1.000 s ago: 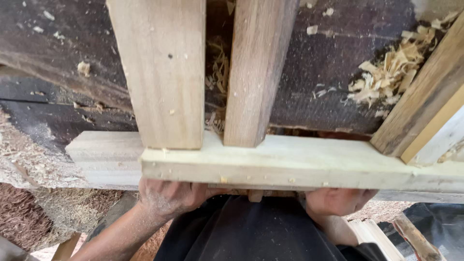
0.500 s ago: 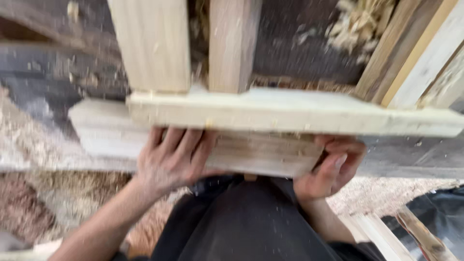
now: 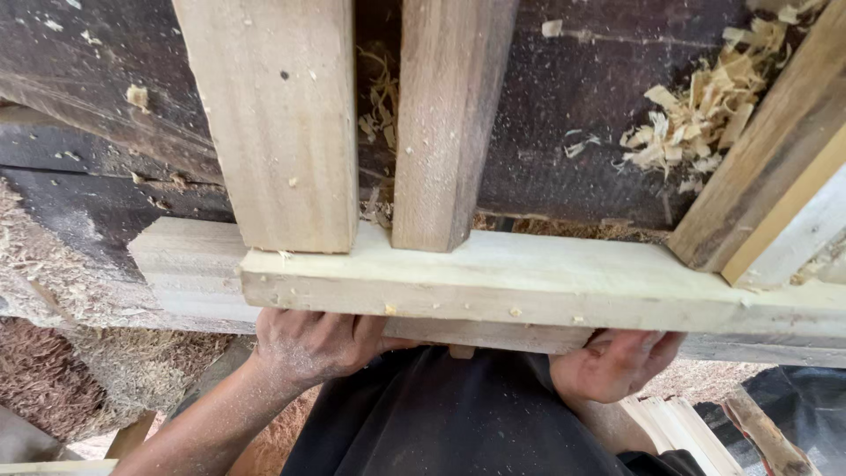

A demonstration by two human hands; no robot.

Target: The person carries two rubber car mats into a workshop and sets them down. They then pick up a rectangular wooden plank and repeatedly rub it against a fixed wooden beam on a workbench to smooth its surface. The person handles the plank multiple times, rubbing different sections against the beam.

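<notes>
Two hands, left hand (image 3: pixel 313 345) and right hand (image 3: pixel 617 363), each closed in a grip under the pale timber bar (image 3: pixel 529 286), supporting it against two upright boards (image 3: pixel 282 123).

Soft, even daylight fills the frame, brightest on the pale beam (image 3: pixel 546 286) across the middle, with no glare. The dark bench top (image 3: pixel 564 132) in the upper half stays dim. A deep shadow sits under the beam along the lower middle. Focus is sharp throughout, with slight stretching at the corners.
</notes>
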